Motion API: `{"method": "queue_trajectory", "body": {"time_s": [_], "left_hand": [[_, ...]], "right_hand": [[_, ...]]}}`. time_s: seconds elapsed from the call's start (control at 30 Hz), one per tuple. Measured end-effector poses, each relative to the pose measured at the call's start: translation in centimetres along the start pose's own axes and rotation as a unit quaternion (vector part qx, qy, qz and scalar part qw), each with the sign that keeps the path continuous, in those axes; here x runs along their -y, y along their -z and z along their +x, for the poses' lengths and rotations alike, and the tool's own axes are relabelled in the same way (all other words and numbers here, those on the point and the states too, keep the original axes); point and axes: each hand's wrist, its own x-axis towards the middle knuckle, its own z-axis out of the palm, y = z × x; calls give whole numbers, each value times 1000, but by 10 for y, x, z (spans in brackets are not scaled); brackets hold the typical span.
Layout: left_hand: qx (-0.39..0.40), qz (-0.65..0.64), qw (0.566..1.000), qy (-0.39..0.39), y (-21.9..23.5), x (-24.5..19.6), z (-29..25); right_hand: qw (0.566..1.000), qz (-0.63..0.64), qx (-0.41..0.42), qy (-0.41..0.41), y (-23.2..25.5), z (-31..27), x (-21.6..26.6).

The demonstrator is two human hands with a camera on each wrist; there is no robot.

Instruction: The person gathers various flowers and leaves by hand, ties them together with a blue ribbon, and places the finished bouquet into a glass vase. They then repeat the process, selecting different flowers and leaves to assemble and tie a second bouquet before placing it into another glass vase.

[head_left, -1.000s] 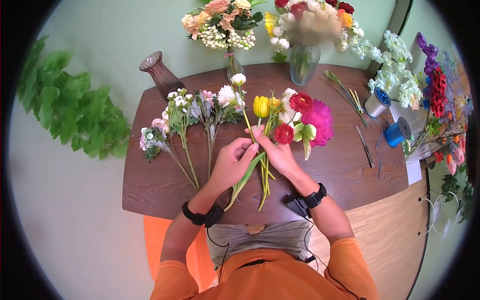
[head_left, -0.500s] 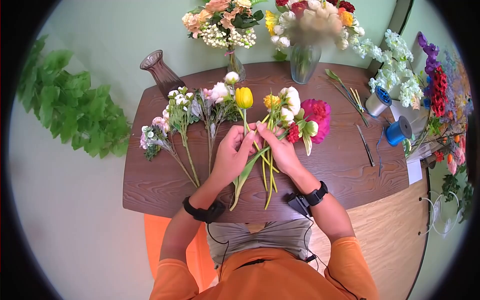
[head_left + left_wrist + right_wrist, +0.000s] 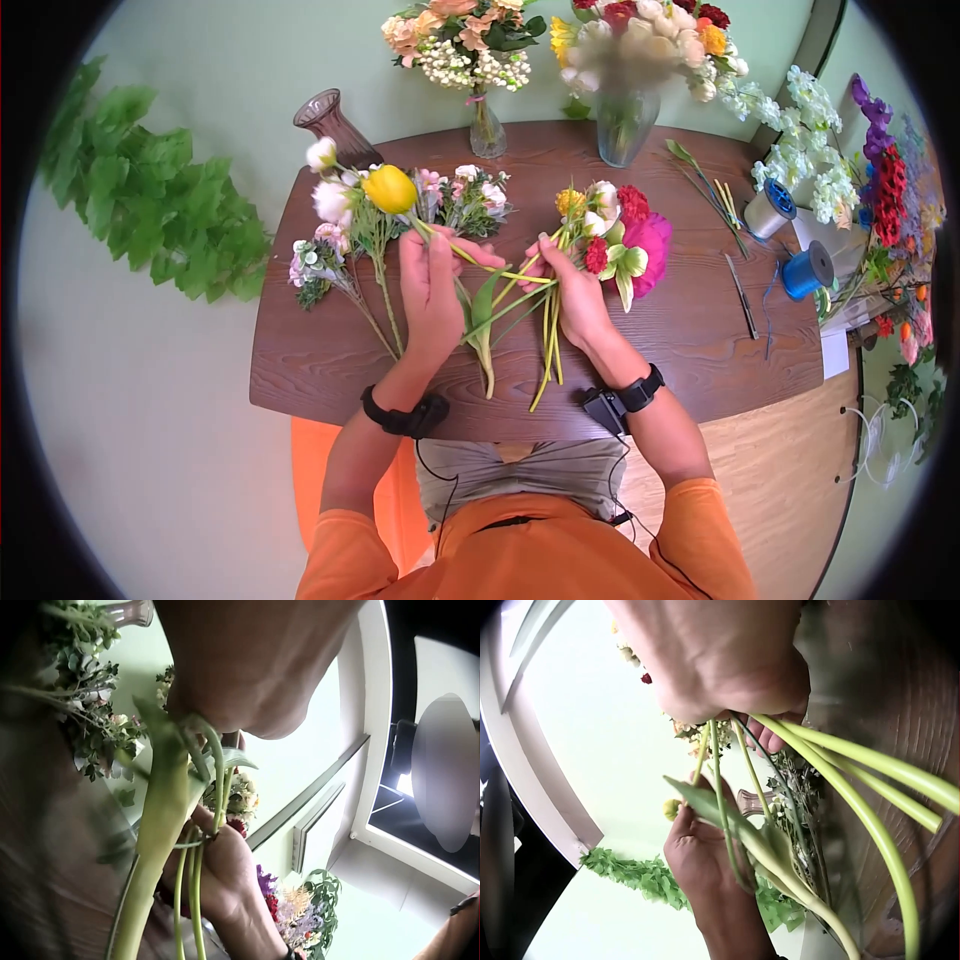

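Observation:
The left hand (image 3: pixel 432 290) pinches the stems of a yellow tulip (image 3: pixel 389 189) and white flowers (image 3: pixel 331 201), which tilt to the upper left. In the right hand (image 3: pixel 581 300) are the stems (image 3: pixel 548 345) of a bunch with a magenta bloom (image 3: pixel 648 254), red flowers (image 3: pixel 633 204) and a yellow flower (image 3: pixel 570 202). Stems from the two groups cross between the hands. A broad green leaf (image 3: pixel 483 312) hangs below the left hand. In the right wrist view, the left hand (image 3: pixel 705 855) has its thumb and fingers at the tulip's stem; the right fingertips are partly hidden.
Pink and white sprays (image 3: pixel 320 262) lie on the table (image 3: pixel 300 370) at the left. A mauve vase (image 3: pixel 338 128) and two filled vases, one glass (image 3: pixel 627 128), stand behind. At the right are blue spools (image 3: pixel 807 270), a thin dark tool (image 3: pixel 741 296) and loose stems (image 3: pixel 720 200).
The left hand has moved left, away from the right hand, and the tulip and white flowers have swung over to the left. The right hand stays at its bunch, with the stems more crossed.

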Motion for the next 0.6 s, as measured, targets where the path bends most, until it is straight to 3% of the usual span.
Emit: {"method": "queue_trajectory", "body": {"time_s": [0.1,0.17,0.23,0.3,0.37,0.47,0.6], "left_hand": [[-16,-45,999,18,6,-20,7],[-28,-48,998,15,9,-23,12],[-93,-93,990,49,15,-28,17],[-137,-117,982,56,19,-41,22],[-121,-127,984,-10,32,-54,25],[-112,-110,987,-38,38,-69,26],[-81,-97,987,-96,35,-85,31]], "right_hand": [[999,24,23,-35,-5,-4,7],[983,63,150,-88,-9,-8,16],[982,69,155,-87,-10,-8,10],[989,76,112,-63,-12,-8,8],[993,79,86,-27,-8,-5,12],[990,107,72,61,-4,-3,22],[969,210,79,106,3,0,35]]}}
